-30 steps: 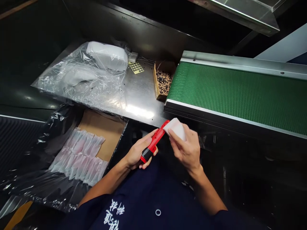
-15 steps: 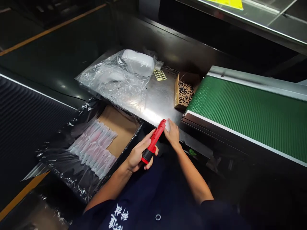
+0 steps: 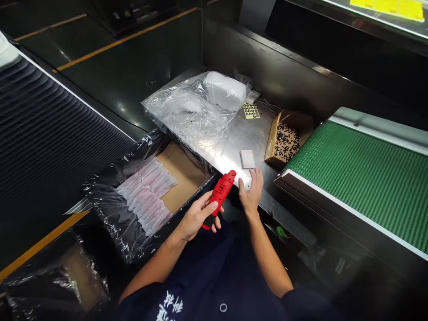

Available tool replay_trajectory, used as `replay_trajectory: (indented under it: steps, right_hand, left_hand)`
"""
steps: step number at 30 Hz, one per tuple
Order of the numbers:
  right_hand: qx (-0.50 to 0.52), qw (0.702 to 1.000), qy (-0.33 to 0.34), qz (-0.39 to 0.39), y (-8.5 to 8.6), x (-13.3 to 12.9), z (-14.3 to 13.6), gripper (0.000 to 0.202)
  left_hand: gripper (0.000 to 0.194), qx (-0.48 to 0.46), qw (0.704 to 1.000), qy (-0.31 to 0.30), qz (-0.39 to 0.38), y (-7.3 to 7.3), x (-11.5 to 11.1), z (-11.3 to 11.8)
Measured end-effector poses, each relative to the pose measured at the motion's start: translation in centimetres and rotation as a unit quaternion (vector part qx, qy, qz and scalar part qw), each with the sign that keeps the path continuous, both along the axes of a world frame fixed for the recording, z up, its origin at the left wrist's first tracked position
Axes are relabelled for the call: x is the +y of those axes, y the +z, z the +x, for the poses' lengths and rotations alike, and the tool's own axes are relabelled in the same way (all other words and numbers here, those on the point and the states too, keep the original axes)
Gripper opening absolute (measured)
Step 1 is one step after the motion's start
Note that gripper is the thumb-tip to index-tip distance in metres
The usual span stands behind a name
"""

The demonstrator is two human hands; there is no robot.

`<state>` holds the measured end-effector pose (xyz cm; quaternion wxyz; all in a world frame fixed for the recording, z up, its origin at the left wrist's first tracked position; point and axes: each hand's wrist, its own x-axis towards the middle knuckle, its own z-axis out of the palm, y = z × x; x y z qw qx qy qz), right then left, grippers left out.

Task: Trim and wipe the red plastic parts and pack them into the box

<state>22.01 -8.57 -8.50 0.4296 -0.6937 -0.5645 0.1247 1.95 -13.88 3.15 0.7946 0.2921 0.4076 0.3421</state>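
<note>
My left hand (image 3: 199, 215) is closed around a red handheld device (image 3: 221, 191) with a black lower part, tilted with its narrow red end up and to the right. My right hand (image 3: 251, 192) is over the front edge of the metal table, thumb and fingers spread, holding nothing. Just beyond its fingertips a small white square block (image 3: 247, 159) lies on the table. To the left, a carton lined with black plastic (image 3: 115, 238) holds rows of pinkish wrapped pieces (image 3: 147, 194) on brown cardboard.
Clear plastic bags (image 3: 187, 109) and a white wrapped bundle (image 3: 224, 91) lie on the metal table (image 3: 256, 133). Behind are a yellow sticker sheet (image 3: 251, 110) and a small cardboard box (image 3: 286, 140) of tiny black parts. A green conveyor belt (image 3: 361, 178) runs right, a black ribbed belt (image 3: 63, 116) left.
My right hand has let go of the white block, which now lies on the table, and its fingers have spread. The red device has turned in my left hand. The view has swung left.
</note>
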Motion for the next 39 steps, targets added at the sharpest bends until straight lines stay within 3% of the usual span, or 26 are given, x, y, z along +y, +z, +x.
replay_trajectory:
  steps: [3, 8, 12, 16, 21, 26, 33, 39]
  right_hand:
    - [0.161, 0.986, 0.038, -0.021, 2.8, -4.5, -0.7, 0.035]
    - [0.443, 0.886, 0.107, -0.084, 6.3, -6.9, -0.3, 0.039]
    - [0.536, 0.837, 0.063, -0.087, 8.2, -7.3, 0.1, 0.033]
    - [0.564, 0.822, 0.0, -0.084, 9.4, -8.0, 0.3, 0.035]
    - [0.568, 0.82, -0.018, -0.064, 9.9, -9.0, 0.9, 0.037]
    - [0.554, 0.83, 0.03, -0.063, 10.5, -9.7, 1.5, 0.037]
    - [0.441, 0.877, 0.131, -0.14, 11.6, -11.5, 1.6, 0.028]
    - [0.413, 0.893, 0.113, -0.138, 12.4, -12.0, 1.1, 0.028]
  left_hand:
    - [0.068, 0.034, 0.999, -0.021, 0.021, -0.5, 0.8, 1.0]
    - [0.067, 0.093, 0.986, -0.103, 0.096, -0.7, 1.7, 2.8]
    - [0.064, 0.108, 0.966, -0.194, 0.134, -0.5, 1.8, 3.8]
    - [0.068, 0.092, 0.967, -0.205, 0.116, -0.4, 1.7, 4.2]
    - [0.063, 0.083, 0.973, -0.184, 0.113, -0.2, 2.0, 3.4]
    - [0.059, 0.09, 0.975, -0.144, 0.146, 0.2, 2.6, 2.2]
    - [0.069, 0.025, 0.994, 0.023, 0.102, 0.2, 3.6, 2.1]
    - [0.069, 0.002, 0.995, 0.04, 0.087, 0.5, 4.0, 2.3]
